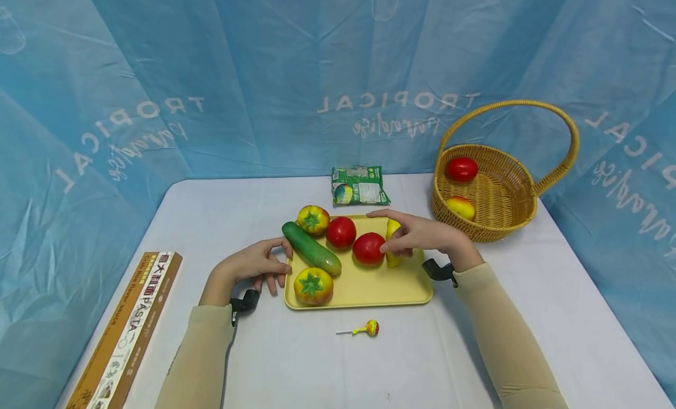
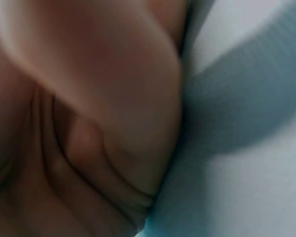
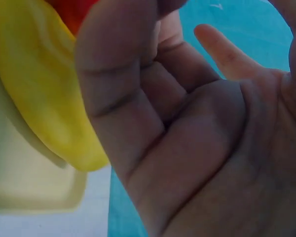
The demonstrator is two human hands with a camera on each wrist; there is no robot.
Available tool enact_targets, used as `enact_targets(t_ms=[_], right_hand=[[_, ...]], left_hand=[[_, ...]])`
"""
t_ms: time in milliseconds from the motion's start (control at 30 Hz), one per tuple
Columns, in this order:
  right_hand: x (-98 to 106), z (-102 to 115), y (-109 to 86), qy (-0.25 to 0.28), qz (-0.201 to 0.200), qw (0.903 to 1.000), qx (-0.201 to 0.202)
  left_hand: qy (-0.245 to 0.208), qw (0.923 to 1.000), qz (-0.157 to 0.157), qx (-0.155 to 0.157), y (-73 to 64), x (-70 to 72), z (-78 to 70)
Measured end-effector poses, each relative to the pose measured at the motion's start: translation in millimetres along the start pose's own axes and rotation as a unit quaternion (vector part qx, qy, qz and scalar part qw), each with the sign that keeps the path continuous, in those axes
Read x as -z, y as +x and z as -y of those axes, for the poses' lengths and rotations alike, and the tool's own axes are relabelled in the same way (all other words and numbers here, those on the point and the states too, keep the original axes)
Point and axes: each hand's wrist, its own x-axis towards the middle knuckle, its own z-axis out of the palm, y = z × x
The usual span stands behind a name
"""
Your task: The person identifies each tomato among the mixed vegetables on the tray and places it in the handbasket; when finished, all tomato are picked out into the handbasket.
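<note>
A pale yellow tray [image 1: 377, 288] holds a green cucumber [image 1: 313, 249], two red tomatoes [image 1: 368, 249] and two orange-yellow fruits [image 1: 314, 286] with green star-shaped tops. On its right part lies a long yellow banana-like piece [image 3: 34, 74], partly covered in the head view by my right hand [image 1: 422, 233]. That hand's index finger stretches left over the far rim, a lower fingertip overlaps the right tomato's edge, and other fingers curl. My left hand [image 1: 256, 263] is at the tray's left side, thumb and index fingertips right at the rim, other fingers low by the table.
A wicker basket [image 1: 499, 221] with a tall handle stands back right, containing a red tomato [image 1: 462, 169] and a yellow-red fruit [image 1: 461, 208]. A green snack packet [image 1: 359, 186] lies behind the tray, a lollipop [image 1: 372, 328] in front. Long pasta boxes [image 1: 132, 327] lie at left.
</note>
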Motion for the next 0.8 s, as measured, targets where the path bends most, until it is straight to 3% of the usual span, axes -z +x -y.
enact_targets(t_ms=[433,800], right_hand=[[-8,-5,8.2,-0.014,0.009,0.999,-0.043],[-15,-6,13.1,0.007,0.017,0.9981,-0.06]], left_hand=[[0.0,1.0,0.0,-0.004,-0.4,0.1,-0.7],[0.001,1.0,0.0,-0.001,-0.3,-0.3,-0.4]])
